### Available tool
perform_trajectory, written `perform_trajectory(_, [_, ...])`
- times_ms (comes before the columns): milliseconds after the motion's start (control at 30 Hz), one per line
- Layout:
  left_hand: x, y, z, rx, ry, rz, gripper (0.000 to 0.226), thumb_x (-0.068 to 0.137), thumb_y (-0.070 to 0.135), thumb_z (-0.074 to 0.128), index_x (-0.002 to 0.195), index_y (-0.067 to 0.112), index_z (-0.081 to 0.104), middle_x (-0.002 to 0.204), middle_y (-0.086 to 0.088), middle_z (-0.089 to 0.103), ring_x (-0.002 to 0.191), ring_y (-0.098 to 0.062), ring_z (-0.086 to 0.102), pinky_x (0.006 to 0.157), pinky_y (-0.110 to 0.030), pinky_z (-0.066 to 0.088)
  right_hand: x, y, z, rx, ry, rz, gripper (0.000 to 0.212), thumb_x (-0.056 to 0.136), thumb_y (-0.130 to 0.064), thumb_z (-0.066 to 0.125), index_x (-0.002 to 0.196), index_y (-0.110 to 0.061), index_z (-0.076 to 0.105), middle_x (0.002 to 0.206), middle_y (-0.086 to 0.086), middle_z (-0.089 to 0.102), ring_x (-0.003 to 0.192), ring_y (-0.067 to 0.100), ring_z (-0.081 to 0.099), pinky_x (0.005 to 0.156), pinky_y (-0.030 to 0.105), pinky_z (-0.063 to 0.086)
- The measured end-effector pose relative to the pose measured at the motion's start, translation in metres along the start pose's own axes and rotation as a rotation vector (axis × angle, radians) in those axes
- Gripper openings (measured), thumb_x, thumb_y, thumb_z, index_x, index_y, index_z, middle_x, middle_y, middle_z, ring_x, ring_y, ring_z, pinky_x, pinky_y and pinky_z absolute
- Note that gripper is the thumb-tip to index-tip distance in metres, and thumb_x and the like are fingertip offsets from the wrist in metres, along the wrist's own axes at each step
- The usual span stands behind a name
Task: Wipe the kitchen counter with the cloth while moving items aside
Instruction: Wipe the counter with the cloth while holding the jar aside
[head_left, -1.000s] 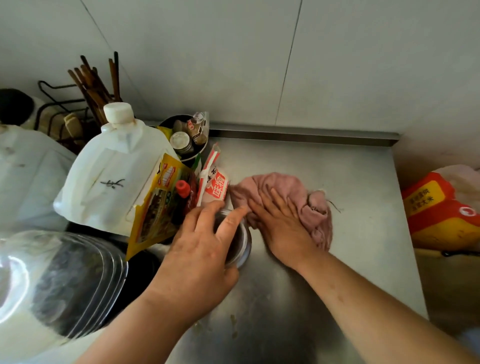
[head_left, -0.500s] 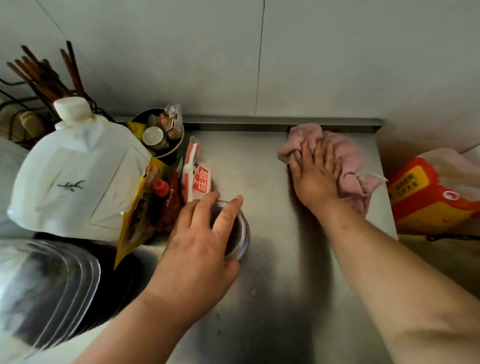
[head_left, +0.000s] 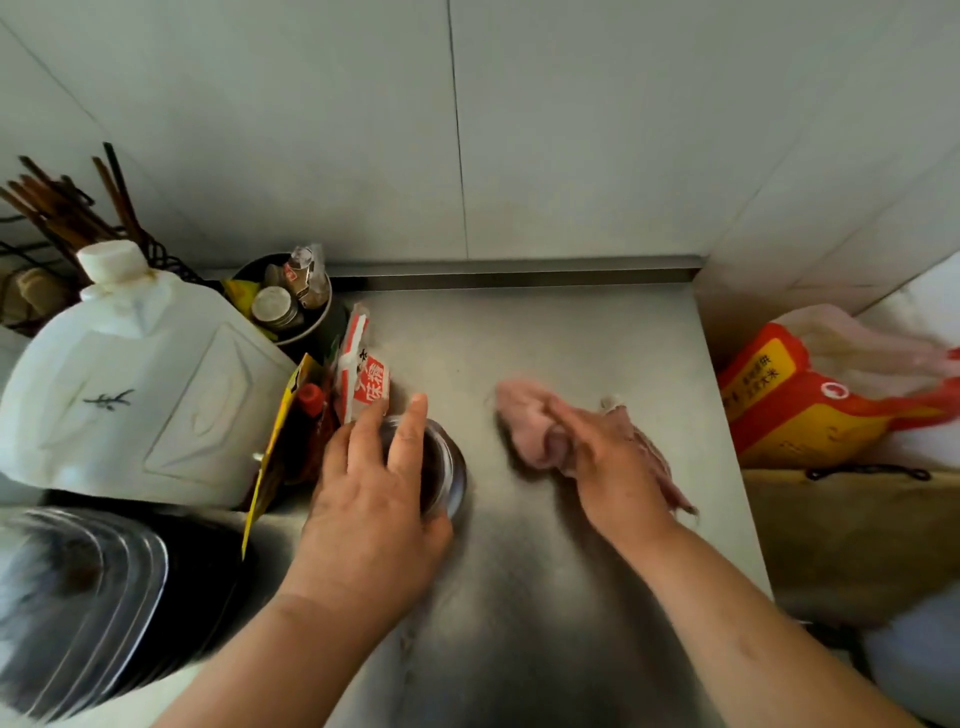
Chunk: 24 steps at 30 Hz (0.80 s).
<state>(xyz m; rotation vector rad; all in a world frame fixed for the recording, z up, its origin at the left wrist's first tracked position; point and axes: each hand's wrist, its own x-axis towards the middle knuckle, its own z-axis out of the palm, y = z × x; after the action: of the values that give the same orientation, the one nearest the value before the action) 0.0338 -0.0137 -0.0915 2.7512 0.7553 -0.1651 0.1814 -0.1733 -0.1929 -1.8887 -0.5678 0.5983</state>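
While the left hand (head_left: 371, 501) grips the half-hidden glass bowl (head_left: 451, 480) from above, the right hand (head_left: 615, 470) lies flat on the blurry pink cloth (head_left: 524, 428).

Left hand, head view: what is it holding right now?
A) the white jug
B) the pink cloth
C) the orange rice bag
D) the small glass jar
D: the left hand lies over the small glass jar, fingers across its top, while the right hand presses the pink cloth on the counter.

Brushed, dull-sheened steel counter (head_left: 545, 332); soft pink cloth (head_left: 530, 426); translucent white plastic jug (head_left: 130, 395).
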Motion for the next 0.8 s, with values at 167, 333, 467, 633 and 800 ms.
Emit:
perform_trajectory(167, [0.006,0.007,0.002,-0.005,0.032,-0.019,0.094,0.082,0.042,0.054,0.15,0.028,-0.01,0.158,-0.01,-0.003,0.142,-0.03,0.007,0.116,-0.038,0.009,0.036,-0.033,-0.023,0.029,0.172,0.152,0.034,0.099,-0.025,0.043,0.127,-0.04,0.054,0.123,0.002,0.064,0.104,0.024,0.064,0.081,0.039,0.054])
perform_trajectory(333, [0.009,0.009,0.005,0.01,0.08,0.017,0.088,0.088,0.037,0.047,0.149,0.026,-0.016,0.159,-0.009,-0.013,0.146,-0.027,-0.009,0.109,-0.032,-0.01,0.045,-0.028,-0.03,-0.538,0.406,0.231,0.059,0.097,-0.014,0.045,0.149,-0.022,0.021,0.157,0.011,0.014,0.143,0.034,0.017,0.11,0.046,0.032])
perform_trajectory(467, [0.002,0.007,0.008,-0.004,0.115,0.03,0.086,0.09,0.035,0.048,0.149,0.027,-0.014,0.159,-0.008,-0.015,0.147,-0.026,-0.009,0.107,-0.029,-0.012,0.047,-0.015,-0.009,-0.748,0.257,0.047,0.061,0.098,-0.044,0.035,0.152,-0.031,0.011,0.162,0.004,0.0,0.147,0.032,-0.004,0.118,0.047,0.009])
perform_trajectory(633, [0.001,0.007,0.011,0.015,0.127,0.041,0.085,0.09,0.036,0.047,0.15,0.025,-0.011,0.159,-0.011,-0.012,0.146,-0.028,-0.006,0.108,-0.03,-0.01,0.05,0.007,0.035,-1.029,-0.1,0.003,0.063,0.097,-0.058,0.013,0.151,-0.034,-0.007,0.16,0.001,-0.016,0.142,0.025,-0.027,0.112,0.043,-0.018])
perform_trajectory(800, [0.001,0.009,0.013,0.008,0.121,0.06,0.083,0.091,0.036,0.046,0.15,0.025,-0.012,0.16,-0.009,-0.011,0.146,-0.027,-0.007,0.111,-0.033,-0.007,-0.01,0.025,0.019,-1.003,-0.129,-0.075,0.054,0.099,-0.051,0.009,0.15,-0.039,-0.006,0.16,-0.008,-0.011,0.144,0.014,-0.022,0.111,0.035,-0.022])
